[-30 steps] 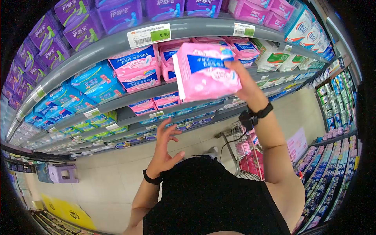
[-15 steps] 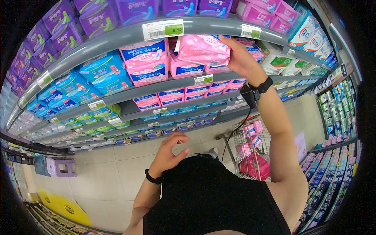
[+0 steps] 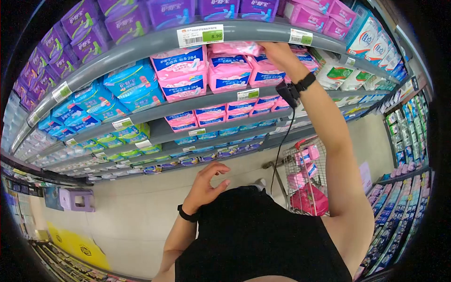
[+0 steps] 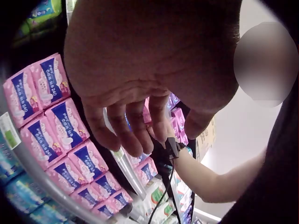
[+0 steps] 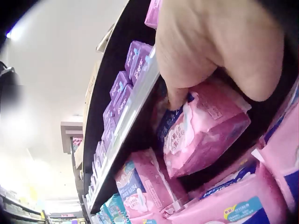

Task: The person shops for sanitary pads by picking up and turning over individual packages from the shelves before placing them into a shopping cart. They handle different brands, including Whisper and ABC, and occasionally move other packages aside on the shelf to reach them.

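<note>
In the head view my right hand (image 3: 278, 52) reaches onto the shelf below the 8.90 price tag, gripping a pink package (image 3: 235, 48) on top of a row of pink packs (image 3: 229, 73). The right wrist view shows the right hand (image 5: 219, 46) pinching the tilted pink package (image 5: 205, 128), with the shelf packs beneath it. My left hand (image 3: 205, 188) hangs in front of the body, holding nothing, its fingers loosely bent. Seen from the left wrist, that hand (image 4: 149, 70) is near the camera, fingers relaxed.
Purple packs (image 3: 174, 11) line the upper shelf, and blue packs (image 3: 131, 84) stand left of the pink ones. A shopping cart (image 3: 305, 181) holding pink packs and a red bag (image 3: 310, 199) is at the right. A purple stool (image 3: 77, 199) stands on the floor at left.
My right hand has moved the pink package from in front of the shelf to under the upper shelf's edge, above the other packs. The left hand has stayed low, its fingers curving more.
</note>
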Demonstrator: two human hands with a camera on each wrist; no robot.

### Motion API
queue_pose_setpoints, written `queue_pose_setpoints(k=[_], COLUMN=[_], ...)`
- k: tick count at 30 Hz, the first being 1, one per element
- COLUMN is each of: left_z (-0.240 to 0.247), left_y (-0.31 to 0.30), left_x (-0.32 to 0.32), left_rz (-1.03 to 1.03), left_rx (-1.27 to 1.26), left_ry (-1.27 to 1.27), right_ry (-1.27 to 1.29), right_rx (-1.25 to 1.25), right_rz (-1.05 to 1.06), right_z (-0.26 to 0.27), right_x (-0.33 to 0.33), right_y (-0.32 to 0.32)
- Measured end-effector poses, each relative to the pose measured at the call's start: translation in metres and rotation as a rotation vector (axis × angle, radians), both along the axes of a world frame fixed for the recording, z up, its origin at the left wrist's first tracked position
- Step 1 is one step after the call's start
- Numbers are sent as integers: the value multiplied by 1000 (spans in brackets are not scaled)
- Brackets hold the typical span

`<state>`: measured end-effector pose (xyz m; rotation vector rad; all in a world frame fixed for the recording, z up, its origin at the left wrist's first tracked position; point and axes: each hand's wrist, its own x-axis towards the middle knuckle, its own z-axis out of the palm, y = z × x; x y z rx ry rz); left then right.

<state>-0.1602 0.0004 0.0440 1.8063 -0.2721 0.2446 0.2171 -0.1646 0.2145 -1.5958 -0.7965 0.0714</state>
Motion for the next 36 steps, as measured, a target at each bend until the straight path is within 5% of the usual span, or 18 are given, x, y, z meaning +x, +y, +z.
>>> queue_pose_setpoints(k=[2, 6, 7, 13, 22, 36], left_z=[-2, 1, 0, 5, 4, 6], left_y=[-1, -8, -9, -13, -16, -28], left_x=[0, -4, -4, -11, -22, -10], left_rz=[9, 14, 7, -74, -88, -137], left_rx=[30, 128, 164, 290, 314, 464], left_ry=[-25, 35, 27, 69, 166, 149], right_ry=[-32, -337, -233, -398, -483, -689], right_rx=[91, -135, -354, -504, -476, -511], right_rz=[-33, -85, -142, -95, -107, -177], right_z=[-10, -10, -7, -5, 1, -11], right_x=[7, 9, 8, 15, 13, 21], right_y=[15, 30, 33, 52, 34, 90])
